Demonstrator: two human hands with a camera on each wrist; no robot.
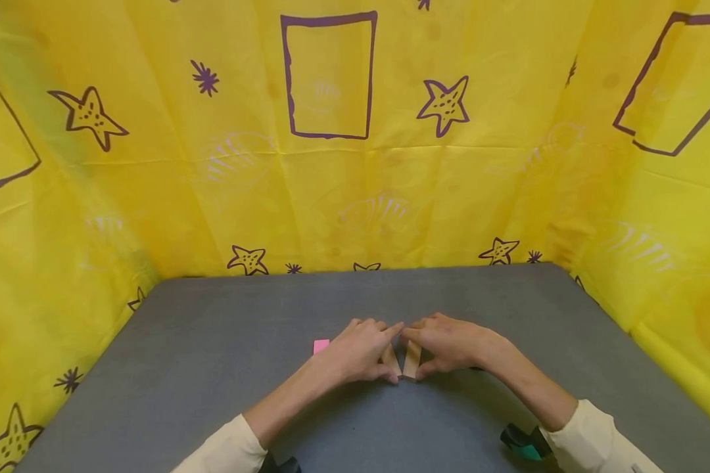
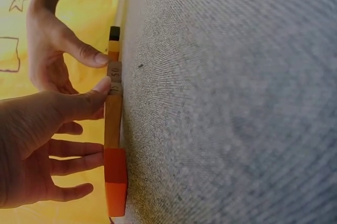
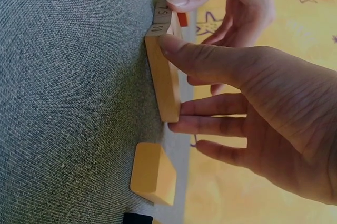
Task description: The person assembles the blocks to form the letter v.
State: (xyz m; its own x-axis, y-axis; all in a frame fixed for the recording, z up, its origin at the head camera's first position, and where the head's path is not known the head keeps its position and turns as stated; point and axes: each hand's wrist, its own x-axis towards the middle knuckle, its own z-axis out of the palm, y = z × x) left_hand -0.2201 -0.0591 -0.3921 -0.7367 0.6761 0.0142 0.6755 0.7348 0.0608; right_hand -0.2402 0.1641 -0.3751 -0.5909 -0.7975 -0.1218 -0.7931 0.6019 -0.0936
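Two flat wooden blocks stand in a V on the grey table, their number-marked near ends meeting. My left hand [image 1: 361, 351] grips the left wooden block [image 1: 390, 360], thumb at its near end and fingers toward the far end. The right wooden block [image 3: 163, 77], with 50 on its end, is pinched lengthwise by my right hand [image 1: 449, 341]. Both hands' index fingers come close together above the V's open side. Beside the left hand lies a block [image 1: 321, 345], pink in the head view and orange-red in the left wrist view.
In the right wrist view a yellow block [image 3: 150, 171] lies beyond the right hand, with a black piece [image 3: 138, 219] past it. Yellow patterned cloth [image 1: 325, 197] walls the back and sides of the grey table [image 1: 213, 368].
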